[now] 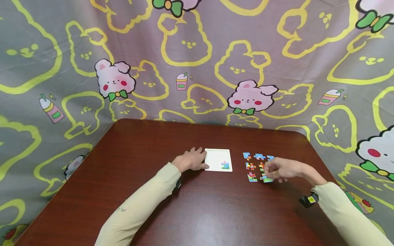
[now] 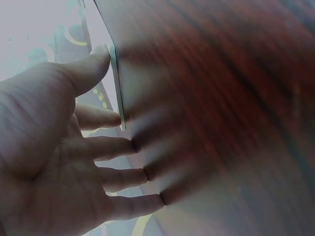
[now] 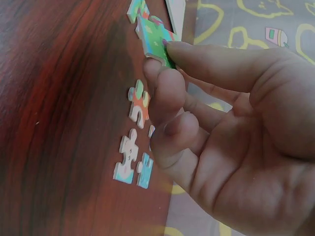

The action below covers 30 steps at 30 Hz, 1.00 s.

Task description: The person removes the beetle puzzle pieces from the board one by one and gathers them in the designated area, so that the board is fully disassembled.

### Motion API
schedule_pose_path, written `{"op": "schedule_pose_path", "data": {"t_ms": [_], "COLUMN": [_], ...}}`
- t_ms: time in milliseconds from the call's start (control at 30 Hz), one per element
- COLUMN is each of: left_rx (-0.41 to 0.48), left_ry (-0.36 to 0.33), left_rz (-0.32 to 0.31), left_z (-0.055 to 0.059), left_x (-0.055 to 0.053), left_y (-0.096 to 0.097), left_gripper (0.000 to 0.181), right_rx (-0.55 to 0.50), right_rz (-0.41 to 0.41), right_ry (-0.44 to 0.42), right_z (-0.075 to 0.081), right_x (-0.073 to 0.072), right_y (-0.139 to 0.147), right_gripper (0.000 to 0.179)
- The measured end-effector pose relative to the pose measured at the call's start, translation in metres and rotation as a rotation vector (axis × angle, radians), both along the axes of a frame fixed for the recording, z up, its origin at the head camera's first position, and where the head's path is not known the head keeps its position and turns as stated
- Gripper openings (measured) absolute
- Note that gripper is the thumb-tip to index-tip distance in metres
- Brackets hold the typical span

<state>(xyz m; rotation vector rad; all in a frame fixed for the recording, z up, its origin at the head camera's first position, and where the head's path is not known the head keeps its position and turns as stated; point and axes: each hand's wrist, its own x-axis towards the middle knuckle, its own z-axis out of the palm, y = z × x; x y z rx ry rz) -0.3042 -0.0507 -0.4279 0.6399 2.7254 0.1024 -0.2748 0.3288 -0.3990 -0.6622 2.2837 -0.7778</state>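
A shallow white puzzle tray (image 1: 213, 158) lies on the table, with one blue and green jigsaw piece (image 1: 225, 165) in its near right corner. My left hand (image 1: 194, 159) is at the tray's left side, fingers spread. In the left wrist view, its thumb and index fingertip are at the tray's edge (image 2: 117, 88) and the other fingertips reach the tabletop. To the right, my right hand (image 1: 283, 169) pinches a mostly green jigsaw piece (image 3: 153, 39) between thumb and fingers. That piece is tilted in the right wrist view, and the fingers hide part of it.
Several loose jigsaw pieces lie in rough rows right of the tray, including a blue one (image 1: 259, 156), a red one (image 1: 251, 166) and a red and green one (image 1: 252, 177). The dark red-brown table (image 1: 197, 205) backs onto a patterned curtain (image 1: 191, 78).
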Motion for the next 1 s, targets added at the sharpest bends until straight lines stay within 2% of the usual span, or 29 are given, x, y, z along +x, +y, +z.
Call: {"op": "schedule_pose_path", "data": {"t_ms": [200, 500, 700, 833, 1000], "left_rx": [0.006, 0.009, 0.010, 0.013, 0.011], "left_ry": [0.002, -0.003, 0.003, -0.005, -0.002], "left_rz": [0.000, -0.003, -0.007, -0.007, -0.008], "left_z": [0.000, 0.000, -0.001, -0.001, 0.001], "left_x": [-0.001, -0.001, 0.000, 0.000, 0.000], "left_y": [0.001, 0.001, 0.001, 0.000, -0.001], "left_gripper": [0.073, 0.073, 0.072, 0.073, 0.072], "right_rx": [0.009, 0.028, 0.044, 0.083, 0.200], "right_rz": [0.003, -0.037, -0.036, -0.090, -0.162], "right_ry": [-0.010, -0.019, 0.011, 0.031, 0.094], "right_z": [-0.002, -0.010, -0.015, -0.016, -0.016], "right_x": [0.002, 0.001, 0.000, 0.001, 0.003], "right_y": [0.009, 0.011, 0.009, 0.005, -0.002], "right_gripper": [0.012, 0.010, 0.015, 0.021, 0.032]}}
